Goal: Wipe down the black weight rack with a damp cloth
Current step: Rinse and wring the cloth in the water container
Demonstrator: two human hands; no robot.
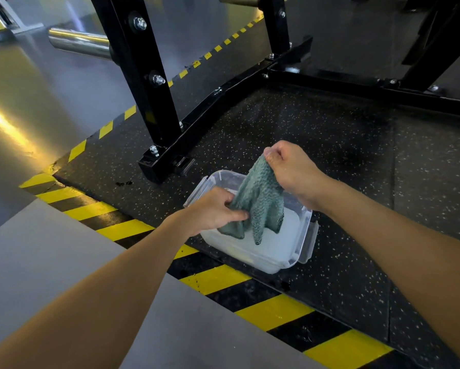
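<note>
Right now R hand (290,169) fingers curl tight, pinching the cloth (261,199) by its top. L hand (215,209) at 8 o'clock grips its lower part. The cloth's tips reach cloudy water in a clear tub (266,259) on the speckled mat (330,134). Black rack (143,83) base near, approx 11 o'clock, apart.

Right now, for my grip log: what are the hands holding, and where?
The green cloth: right hand pinches its top end, left hand grips its lower part.
</note>
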